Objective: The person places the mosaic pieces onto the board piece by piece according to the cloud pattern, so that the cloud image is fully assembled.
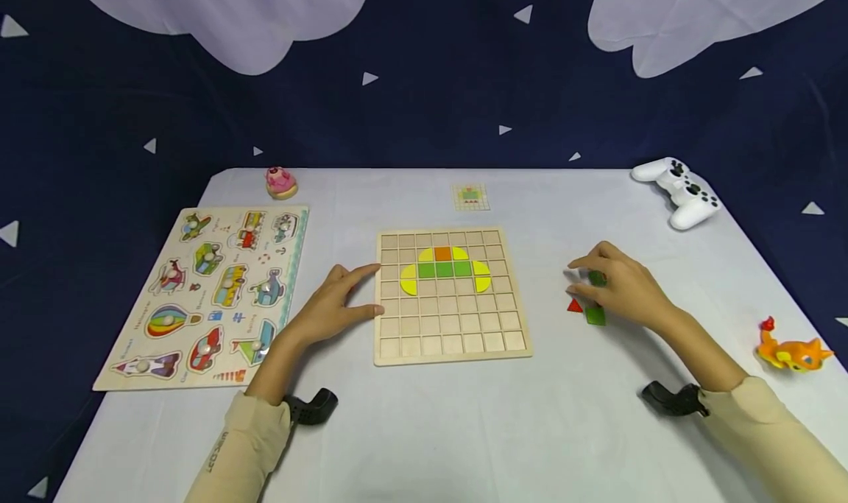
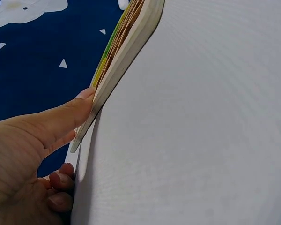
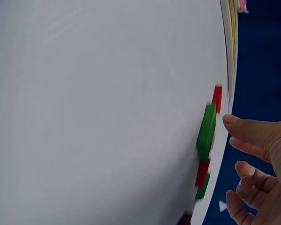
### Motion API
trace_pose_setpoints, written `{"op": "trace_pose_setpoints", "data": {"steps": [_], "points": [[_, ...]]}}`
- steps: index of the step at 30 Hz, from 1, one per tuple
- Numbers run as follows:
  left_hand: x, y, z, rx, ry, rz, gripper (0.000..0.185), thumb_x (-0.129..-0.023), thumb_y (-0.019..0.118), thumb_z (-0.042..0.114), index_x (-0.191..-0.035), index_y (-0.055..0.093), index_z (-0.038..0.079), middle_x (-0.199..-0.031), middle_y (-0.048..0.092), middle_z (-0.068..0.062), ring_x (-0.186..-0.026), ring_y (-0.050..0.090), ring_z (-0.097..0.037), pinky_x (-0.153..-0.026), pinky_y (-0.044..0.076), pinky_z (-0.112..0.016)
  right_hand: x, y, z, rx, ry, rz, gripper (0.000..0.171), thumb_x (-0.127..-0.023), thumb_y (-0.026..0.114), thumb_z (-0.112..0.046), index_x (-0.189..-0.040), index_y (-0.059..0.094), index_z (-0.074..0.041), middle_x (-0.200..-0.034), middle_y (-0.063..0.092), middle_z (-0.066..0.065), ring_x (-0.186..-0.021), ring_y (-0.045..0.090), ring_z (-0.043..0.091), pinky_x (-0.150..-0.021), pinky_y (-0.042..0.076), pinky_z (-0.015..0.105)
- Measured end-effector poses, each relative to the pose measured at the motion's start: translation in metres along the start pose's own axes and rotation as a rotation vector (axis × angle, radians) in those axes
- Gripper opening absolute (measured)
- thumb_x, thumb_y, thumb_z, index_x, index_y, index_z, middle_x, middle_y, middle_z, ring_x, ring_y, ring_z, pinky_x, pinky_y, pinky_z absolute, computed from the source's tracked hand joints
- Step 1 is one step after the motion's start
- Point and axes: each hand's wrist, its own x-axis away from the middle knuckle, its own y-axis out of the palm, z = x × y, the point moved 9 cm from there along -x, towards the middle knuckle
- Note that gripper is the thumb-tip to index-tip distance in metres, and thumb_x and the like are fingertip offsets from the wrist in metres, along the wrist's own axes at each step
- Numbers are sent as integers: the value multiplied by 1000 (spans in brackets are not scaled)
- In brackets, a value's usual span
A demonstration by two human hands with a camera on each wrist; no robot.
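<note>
A wooden grid board (image 1: 453, 341) lies mid-table with yellow, orange and green tiles (image 1: 444, 269) set in its upper rows. My left hand (image 1: 371, 289) rests at its left edge, the index finger (image 2: 68, 112) straight against the board's side (image 2: 126, 56) and the thumb lower on the same edge. My right hand (image 1: 575, 276) hovers over loose pieces to the right of the board: a green piece (image 1: 597, 278) under the fingers, a red triangle (image 1: 574, 306) and a green square (image 1: 595, 316). In the right wrist view the fingers (image 3: 246, 140) are loosely curled beside the green piece (image 3: 207, 131), holding nothing.
A vehicle peg puzzle (image 1: 212, 297) lies at the left, with a pink toy (image 1: 281, 182) behind it. A small pattern card (image 1: 471, 197) sits behind the board. A white game controller (image 1: 679, 192) is far right, and an orange toy (image 1: 791, 352) sits near the right edge.
</note>
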Motion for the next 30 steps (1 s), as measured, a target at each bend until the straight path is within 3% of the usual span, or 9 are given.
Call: {"op": "trace_pose_setpoints", "data": {"steps": [15,30], "points": [[0,1,0,2,2,3,75,-87,76,34,-152,42,18,-97,39,-9,-83,38,-20,-76,34,-35,17,-15,38,21,89,-42,38,-81,82,-20,-113,73,0,-97,56,11,-80,54,22,-62,42,34],[0,1,1,27,10,-5,75,-87,76,32,-152,41,18,-95,36,-8,-82,35,-20,-73,33,-35,15,-11,46,62,56,-91,27,-81,81,-14,-104,76,0,-99,55,10,-86,54,23,-67,46,41]]}}
